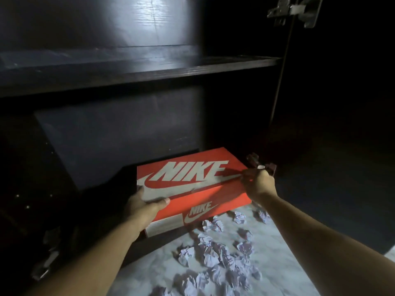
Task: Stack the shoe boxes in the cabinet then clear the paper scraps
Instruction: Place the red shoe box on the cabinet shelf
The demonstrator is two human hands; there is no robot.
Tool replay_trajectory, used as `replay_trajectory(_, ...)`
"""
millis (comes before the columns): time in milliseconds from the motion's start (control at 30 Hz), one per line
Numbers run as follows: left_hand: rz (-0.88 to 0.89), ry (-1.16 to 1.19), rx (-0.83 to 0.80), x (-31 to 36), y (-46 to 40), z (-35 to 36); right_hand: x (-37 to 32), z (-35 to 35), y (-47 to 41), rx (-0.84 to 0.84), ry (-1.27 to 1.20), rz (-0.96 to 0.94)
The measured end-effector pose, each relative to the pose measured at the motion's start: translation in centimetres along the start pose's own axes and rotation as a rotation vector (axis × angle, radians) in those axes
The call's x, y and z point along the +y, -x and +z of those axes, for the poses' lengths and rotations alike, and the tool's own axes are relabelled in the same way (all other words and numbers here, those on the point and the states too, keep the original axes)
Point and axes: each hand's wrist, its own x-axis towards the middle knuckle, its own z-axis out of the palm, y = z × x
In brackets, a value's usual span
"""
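Note:
An orange shoe box point(192, 180) with white lettering on its lid lies at the mouth of the dark cabinet's lower compartment point(119, 133), its near end sticking out over the floor. My left hand point(143, 207) grips the box's near left corner, thumb on the lid. My right hand point(257, 182) holds the right edge of the box, fingers curled over the side. Several crumpled pale paper scraps point(215, 255) lie scattered on the light floor below the box.
A dark shelf point(136, 69) spans the cabinet above the lower compartment. A metal hinge point(295, 11) sits at the top right on the open door's edge, another hinge point(46, 268) low on the left. The room is dim.

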Motion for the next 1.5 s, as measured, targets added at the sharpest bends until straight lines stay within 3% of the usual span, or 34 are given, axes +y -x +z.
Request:
replay_trajectory(200, 0.164, -0.298, 0.176, -0.3, -2.7, 1.8, -0.6, 4.5, -0.8, 0.139, 0.459, -0.252)
replay_trajectory(300, 0.323, -0.449, 0.257, -0.8, -4.3, 2.3, -1.0, 5.9, -1.4, 0.102, 0.461, -0.351)
replay_trajectory(433, 0.395, -0.596, 0.316, -0.6, -5.5, 2.8, -1.2, 7.0, -2.9, 0.041, 0.452, -0.393)
replay_trajectory(600, 0.335, -0.778, 0.165, -0.7, -7.8, 2.8, -1.8, 7.9, -5.0, -0.125, 0.532, -0.357)
replay_trajectory(867, 0.237, -0.797, 0.013, 0.2, -10.1, 3.1, -3.0, 8.2, -7.2, -0.258, 0.55, -0.22)
replay_trajectory(1033, 0.137, -0.71, -0.094, 1.4, -9.1, 3.1, -2.9, 6.8, -7.6, -0.382, 0.553, -0.229)
replay_trajectory(1133, 0.115, -0.726, -0.15, 2.2, -8.5, 2.2, -3.0, 5.0, -6.5, -0.384, 0.556, -0.273)
replay_trajectory(1333, 0.291, -0.841, -0.127, 4.6, -3.8, 1.9, -3.3, -0.9, -2.8, -0.371, 0.563, -0.296)
replay_trajectory(1500, 0.277, -0.749, -0.321, 9.2, 1.9, 2.2, -3.2, -9.1, 2.3, -0.367, 0.611, -0.235)
